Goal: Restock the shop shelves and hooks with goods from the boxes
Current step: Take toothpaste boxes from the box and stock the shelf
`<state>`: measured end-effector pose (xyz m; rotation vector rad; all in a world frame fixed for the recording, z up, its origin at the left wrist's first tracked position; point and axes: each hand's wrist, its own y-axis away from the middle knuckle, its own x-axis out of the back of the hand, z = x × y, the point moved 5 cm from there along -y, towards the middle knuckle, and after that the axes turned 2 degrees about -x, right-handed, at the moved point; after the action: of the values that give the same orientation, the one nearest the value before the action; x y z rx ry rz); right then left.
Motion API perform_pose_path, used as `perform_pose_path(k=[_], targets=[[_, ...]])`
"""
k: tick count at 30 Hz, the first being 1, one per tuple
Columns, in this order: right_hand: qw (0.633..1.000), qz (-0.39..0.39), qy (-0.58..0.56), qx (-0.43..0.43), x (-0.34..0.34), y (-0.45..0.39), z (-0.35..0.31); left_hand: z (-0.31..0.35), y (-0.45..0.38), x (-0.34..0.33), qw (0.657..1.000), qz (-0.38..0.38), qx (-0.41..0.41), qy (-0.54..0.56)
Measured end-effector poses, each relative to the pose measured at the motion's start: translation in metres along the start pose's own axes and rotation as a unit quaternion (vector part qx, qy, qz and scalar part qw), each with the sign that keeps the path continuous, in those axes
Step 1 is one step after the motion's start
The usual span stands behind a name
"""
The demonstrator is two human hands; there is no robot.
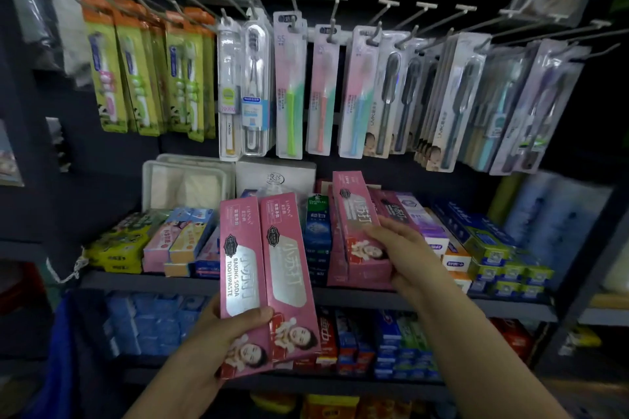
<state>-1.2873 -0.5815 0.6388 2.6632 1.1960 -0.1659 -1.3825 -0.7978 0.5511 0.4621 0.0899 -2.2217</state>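
Note:
My left hand [223, 330] grips two pink baking-soda toothpaste boxes [269, 269] side by side, held upright in front of the middle shelf [190, 284]. My right hand [405, 253] holds a third pink toothpaste box [357, 214], its fingers wrapped along the right edge, tilted over a row of matching pink boxes [340, 269] standing on the shelf. Both forearms reach in from the bottom of the view.
Toothbrush packs [289, 88] hang on hooks above the shelf. Green and blue toothpaste boxes [493, 248] fill the shelf's right end, wipes and small boxes [163, 241] its left end. A lower shelf holds blue and red boxes [391, 340]. A blue bag [64, 350] hangs at the left.

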Motion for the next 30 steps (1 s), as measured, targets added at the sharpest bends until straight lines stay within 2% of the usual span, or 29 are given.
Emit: perform_pose_path(k=[5,8,13,17,21,24,30], targets=[[0.997,0.061,0.041,-0.021,-0.005,-0.067,-0.012,0.005,-0.003,0.001,0.999,0.032,-0.008,-0.002],[0.995,0.079,0.039,-0.036,-0.009,-0.087,-0.009,0.003,-0.005,0.001,1.0,0.017,0.007,0.001],[0.979,0.147,0.136,0.046,0.001,-0.095,-0.01,-0.005,-0.003,-0.002,1.0,0.008,0.016,-0.003],[0.968,0.134,0.18,0.112,0.002,-0.073,-0.013,-0.008,0.0,-0.008,1.0,0.016,0.016,0.001],[0.934,0.106,0.272,0.208,-0.004,-0.045,-0.004,-0.011,0.001,-0.012,1.0,0.02,0.018,0.008],[0.903,0.09,0.358,0.219,-0.013,-0.04,0.01,-0.016,0.003,-0.012,0.999,0.023,0.021,-0.004],[0.893,0.123,0.371,0.222,-0.015,-0.055,0.008,-0.018,0.003,-0.008,1.0,0.019,0.021,-0.012]])
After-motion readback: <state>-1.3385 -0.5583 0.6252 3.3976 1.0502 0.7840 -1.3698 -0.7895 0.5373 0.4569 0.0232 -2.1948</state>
